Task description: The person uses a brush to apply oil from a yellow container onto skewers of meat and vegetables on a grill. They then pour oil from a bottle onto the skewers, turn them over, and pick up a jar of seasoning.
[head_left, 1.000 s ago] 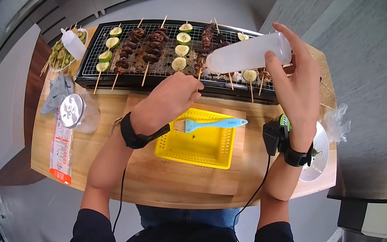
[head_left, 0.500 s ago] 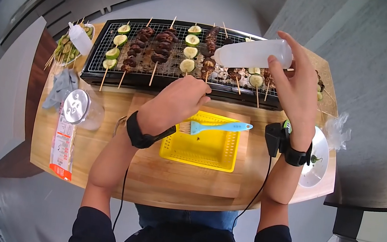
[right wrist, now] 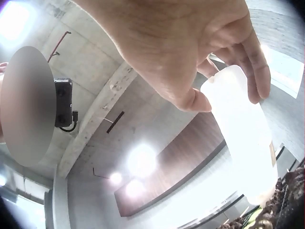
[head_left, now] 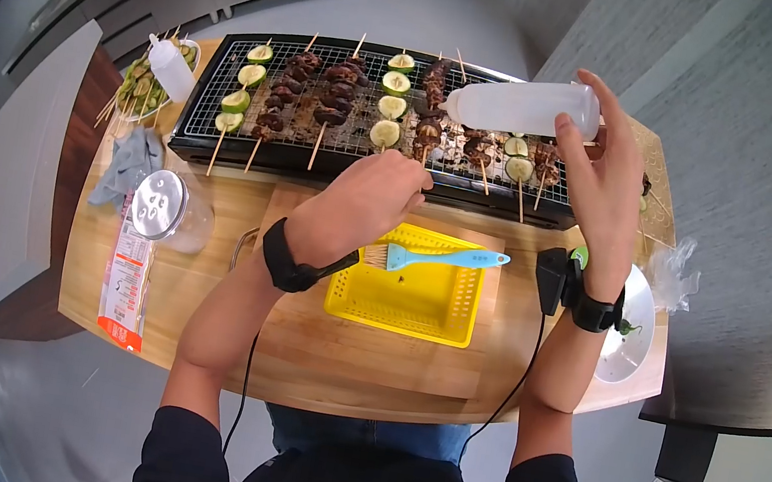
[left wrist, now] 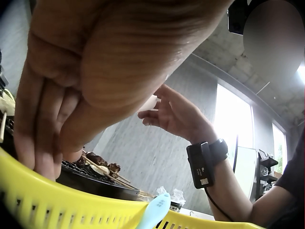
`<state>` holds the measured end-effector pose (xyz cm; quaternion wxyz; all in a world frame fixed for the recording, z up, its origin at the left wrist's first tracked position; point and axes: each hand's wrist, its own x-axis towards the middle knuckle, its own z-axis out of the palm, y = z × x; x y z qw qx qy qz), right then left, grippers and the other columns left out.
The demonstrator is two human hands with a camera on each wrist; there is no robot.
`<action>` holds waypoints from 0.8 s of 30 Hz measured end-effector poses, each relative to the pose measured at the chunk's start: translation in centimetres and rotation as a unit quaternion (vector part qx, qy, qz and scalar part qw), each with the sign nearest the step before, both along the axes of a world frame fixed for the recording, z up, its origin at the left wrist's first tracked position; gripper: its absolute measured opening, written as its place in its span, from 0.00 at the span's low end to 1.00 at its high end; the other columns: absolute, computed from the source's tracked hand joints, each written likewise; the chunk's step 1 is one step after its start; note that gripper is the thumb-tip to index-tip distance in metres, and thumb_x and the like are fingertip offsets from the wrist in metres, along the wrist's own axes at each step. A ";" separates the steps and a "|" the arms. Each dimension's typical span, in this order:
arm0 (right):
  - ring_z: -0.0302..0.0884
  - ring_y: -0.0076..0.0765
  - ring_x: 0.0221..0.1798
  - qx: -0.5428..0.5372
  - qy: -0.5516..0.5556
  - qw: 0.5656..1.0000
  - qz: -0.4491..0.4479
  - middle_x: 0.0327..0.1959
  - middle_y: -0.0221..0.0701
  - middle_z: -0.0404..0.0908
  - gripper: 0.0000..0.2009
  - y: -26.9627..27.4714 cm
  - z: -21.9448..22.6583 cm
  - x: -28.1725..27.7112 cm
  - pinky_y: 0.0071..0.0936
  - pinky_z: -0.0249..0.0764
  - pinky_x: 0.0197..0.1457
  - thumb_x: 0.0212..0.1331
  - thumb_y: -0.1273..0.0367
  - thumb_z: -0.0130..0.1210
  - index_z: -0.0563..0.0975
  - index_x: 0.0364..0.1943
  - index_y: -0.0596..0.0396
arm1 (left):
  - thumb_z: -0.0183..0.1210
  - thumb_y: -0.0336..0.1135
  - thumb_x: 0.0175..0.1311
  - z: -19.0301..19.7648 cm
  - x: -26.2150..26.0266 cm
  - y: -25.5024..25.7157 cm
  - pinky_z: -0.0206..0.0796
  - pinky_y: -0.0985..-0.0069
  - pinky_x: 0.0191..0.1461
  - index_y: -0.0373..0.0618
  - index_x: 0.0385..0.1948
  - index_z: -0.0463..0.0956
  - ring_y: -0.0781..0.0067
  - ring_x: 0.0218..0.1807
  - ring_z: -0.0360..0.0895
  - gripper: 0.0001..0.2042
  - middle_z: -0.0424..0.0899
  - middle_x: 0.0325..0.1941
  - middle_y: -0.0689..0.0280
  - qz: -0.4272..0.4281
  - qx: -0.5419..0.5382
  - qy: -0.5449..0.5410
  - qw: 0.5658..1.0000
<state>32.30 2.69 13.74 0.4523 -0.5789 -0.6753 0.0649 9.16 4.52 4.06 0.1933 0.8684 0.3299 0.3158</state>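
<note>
My left hand (head_left: 368, 198) is at the near edge of the grill (head_left: 287, 163), thumb and fingers pinching the stick end of a browned meat skewer (head_left: 428, 132). In the left wrist view those fingers (left wrist: 45, 143) point down beyond the yellow basket's rim. My right hand (head_left: 603, 175) grips a translucent white squeeze bottle (head_left: 528, 107) near its base, thumb on one side and fingers on the other. Tipped nearly level, the bottle has its narrow end beside the pinched skewer's meat. In the right wrist view the bottle (right wrist: 243, 133) slants down toward the food.
Several meat and zucchini skewers (head_left: 390, 105) lie across the grill. A yellow basket (head_left: 399, 319) with a blue brush (head_left: 449, 258) sits in front. Left are a shaker jar (head_left: 170, 212), a grey cloth (head_left: 130, 165) and another squeeze bottle (head_left: 171, 71); right, a white bowl (head_left: 628, 355).
The bottle's narrow end has moved away from me along the pinched skewer. My left hand keeps its place at the stick end. The head view has shifted slightly.
</note>
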 end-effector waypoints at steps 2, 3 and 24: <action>0.80 0.32 0.30 -0.002 0.000 1.000 -0.002 0.45 0.44 0.80 0.23 0.1 -0.1 0.0 0.27 0.76 0.37 0.59 0.66 0.57 0.72 0.59 0.58 | 0.58 0.29 0.60 0.0 0.2 0.2 0.69 0.59 0.48 0.32 0.38 0.80 0.48 0.42 0.79 0.09 0.83 0.35 0.50 0.004 -0.029 0.033 0.999; 0.81 0.33 0.30 0.008 0.004 1.000 0.008 0.46 0.44 0.79 0.23 0.4 -0.5 0.0 0.28 0.77 0.38 0.60 0.65 0.57 0.72 0.59 0.58 | 0.58 0.29 0.60 0.1 0.2 0.1 0.69 0.59 0.48 0.32 0.38 0.80 0.48 0.42 0.79 0.09 0.83 0.35 0.50 0.004 -0.028 0.033 0.999; 0.83 0.41 0.37 0.000 -0.005 1.000 0.030 0.51 0.46 0.75 0.23 2.0 -1.9 0.6 0.32 0.78 0.41 0.62 0.66 0.57 0.69 0.60 0.59 | 0.57 0.28 0.57 0.5 0.7 0.6 0.70 0.61 0.41 0.36 0.31 0.81 0.49 0.37 0.79 0.07 0.83 0.31 0.52 0.032 -0.031 0.059 0.997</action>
